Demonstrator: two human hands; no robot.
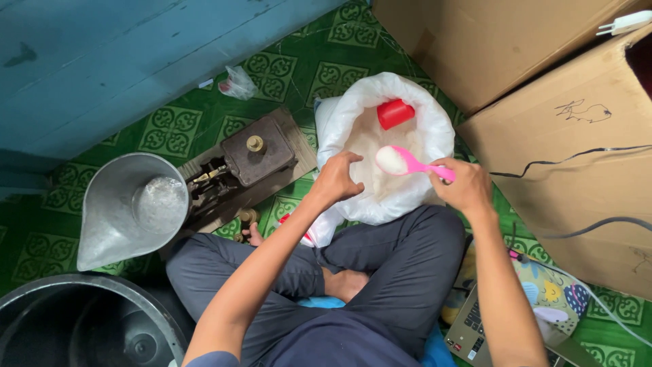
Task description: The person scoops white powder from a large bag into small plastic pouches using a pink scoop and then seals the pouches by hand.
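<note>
right hand grips pink spoon by handle end, hidden in fist | bowl heaped white, points left, long axis level over white sack | left hand half-curled, fingers on sack rim | red cup half-buried inside

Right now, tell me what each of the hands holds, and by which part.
The right hand holds a pink spoon by the end of its handle, its bowl heaped with white grains. The left hand holds nothing; it hovers over the white sack.
</note>
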